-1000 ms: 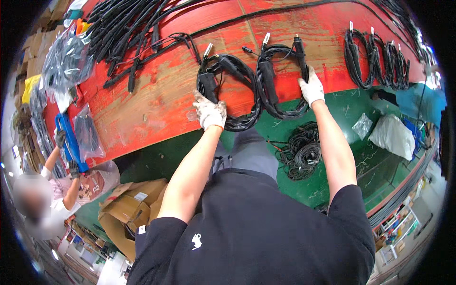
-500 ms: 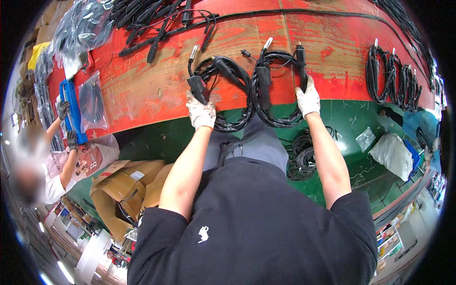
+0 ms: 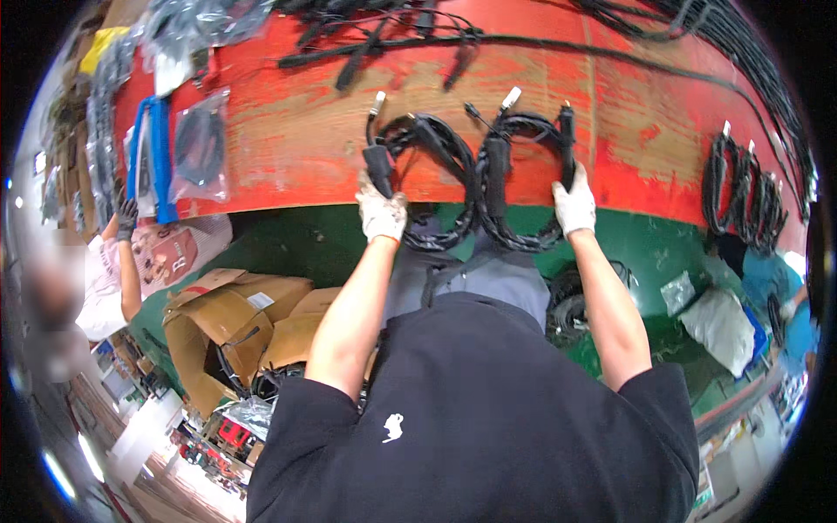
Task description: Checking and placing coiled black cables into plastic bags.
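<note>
Two black cable coils, which look like coiled welding torch cables, hang side by side partly over the front edge of the red table. The left coil (image 3: 468,166) has a black handle and a bright metal tip at its top left. My left hand (image 3: 381,212), in a white glove, is closed around that coil's outer side, just below the handle. My right hand (image 3: 575,205), also gloved, grips the outer side of the right coil (image 3: 497,179). That coil carries a metal tip and a black plug end at its top. The coils touch in the middle.
Several coiled cables (image 3: 748,196) lie at the table's right. Loose black cables (image 3: 375,52) cross the far side. A bagged cable (image 3: 200,144) and a blue object (image 3: 153,161) lie left, near a co-worker's gloved hand (image 3: 127,218). Cardboard boxes (image 3: 227,318) stand on the floor.
The view has shifted, so the table and coils sit a little further right and lower. Both hands keep their hold on the coils. The co-worker's hands have moved down along the blue object.
</note>
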`<state>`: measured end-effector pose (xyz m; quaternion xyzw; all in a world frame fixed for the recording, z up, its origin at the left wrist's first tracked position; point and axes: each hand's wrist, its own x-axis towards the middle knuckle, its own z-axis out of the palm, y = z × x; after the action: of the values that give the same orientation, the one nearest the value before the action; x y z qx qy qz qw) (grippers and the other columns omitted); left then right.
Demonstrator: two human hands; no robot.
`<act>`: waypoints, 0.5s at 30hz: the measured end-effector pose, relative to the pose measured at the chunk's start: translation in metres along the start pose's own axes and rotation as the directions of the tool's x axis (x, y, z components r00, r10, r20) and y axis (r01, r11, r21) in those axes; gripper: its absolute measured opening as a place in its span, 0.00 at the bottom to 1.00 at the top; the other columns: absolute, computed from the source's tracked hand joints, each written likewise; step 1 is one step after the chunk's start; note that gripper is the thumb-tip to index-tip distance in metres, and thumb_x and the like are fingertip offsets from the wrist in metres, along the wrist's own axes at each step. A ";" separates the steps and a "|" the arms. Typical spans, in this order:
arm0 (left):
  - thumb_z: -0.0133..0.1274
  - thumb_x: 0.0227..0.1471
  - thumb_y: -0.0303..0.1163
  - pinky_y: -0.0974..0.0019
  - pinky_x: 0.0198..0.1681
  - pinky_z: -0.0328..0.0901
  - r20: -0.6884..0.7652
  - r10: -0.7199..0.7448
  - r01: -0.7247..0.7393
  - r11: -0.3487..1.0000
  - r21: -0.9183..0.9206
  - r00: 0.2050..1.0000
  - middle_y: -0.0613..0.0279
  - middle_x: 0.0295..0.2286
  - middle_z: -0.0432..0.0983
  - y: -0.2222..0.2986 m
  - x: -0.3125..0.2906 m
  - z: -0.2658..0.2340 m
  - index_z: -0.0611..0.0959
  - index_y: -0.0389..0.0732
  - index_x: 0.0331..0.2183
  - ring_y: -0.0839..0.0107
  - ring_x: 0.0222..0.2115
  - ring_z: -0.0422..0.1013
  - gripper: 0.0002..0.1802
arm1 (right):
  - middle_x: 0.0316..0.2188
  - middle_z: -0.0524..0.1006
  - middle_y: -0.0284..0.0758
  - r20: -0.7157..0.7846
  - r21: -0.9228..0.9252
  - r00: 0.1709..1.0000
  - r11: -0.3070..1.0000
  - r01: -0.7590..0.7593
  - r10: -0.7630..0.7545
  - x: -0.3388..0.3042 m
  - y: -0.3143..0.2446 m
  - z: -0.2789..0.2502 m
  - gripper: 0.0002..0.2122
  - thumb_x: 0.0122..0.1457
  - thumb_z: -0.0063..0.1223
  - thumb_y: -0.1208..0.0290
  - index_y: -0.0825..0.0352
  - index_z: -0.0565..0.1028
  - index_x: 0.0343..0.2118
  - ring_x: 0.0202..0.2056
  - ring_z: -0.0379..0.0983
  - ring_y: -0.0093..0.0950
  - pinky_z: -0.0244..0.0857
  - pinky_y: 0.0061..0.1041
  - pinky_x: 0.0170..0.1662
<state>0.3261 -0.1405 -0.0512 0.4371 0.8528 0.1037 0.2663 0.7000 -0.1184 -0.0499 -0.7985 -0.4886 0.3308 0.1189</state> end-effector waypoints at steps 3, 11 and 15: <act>0.65 0.43 0.28 0.50 0.59 0.65 0.007 -0.075 0.075 0.997 -0.015 0.997 0.30 0.54 0.67 -0.004 0.002 -0.019 0.55 0.41 0.68 0.37 0.53 0.69 0.54 | 0.64 0.65 0.53 0.027 0.027 0.999 0.999 0.029 -0.030 -0.004 0.000 0.022 0.35 0.59 0.54 0.64 0.69 0.57 0.68 0.63 0.64 0.48 0.57 0.37 0.66; 0.65 0.44 0.31 0.50 0.60 0.65 0.003 -0.110 0.109 0.991 0.077 0.994 0.32 0.55 0.66 -0.094 0.073 -0.108 0.56 0.45 0.68 0.39 0.54 0.69 0.54 | 0.66 0.62 0.51 0.069 0.012 0.997 1.000 0.026 -0.027 -0.043 -0.113 0.108 0.35 0.61 0.53 0.63 0.71 0.55 0.69 0.66 0.61 0.45 0.53 0.35 0.69; 0.65 0.45 0.31 0.49 0.59 0.65 0.060 -0.104 0.096 0.987 0.130 0.993 0.31 0.54 0.68 -0.129 0.142 -0.159 0.57 0.44 0.68 0.39 0.53 0.69 0.53 | 0.65 0.63 0.53 0.085 0.038 0.996 0.999 -0.014 0.011 -0.055 -0.179 0.161 0.35 0.61 0.53 0.63 0.71 0.55 0.69 0.65 0.62 0.46 0.55 0.36 0.67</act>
<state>0.0825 -0.0951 -0.0226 0.4130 0.8692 0.0213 0.2711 0.4534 -0.0988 -0.0566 -0.7843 -0.4819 0.3745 0.1112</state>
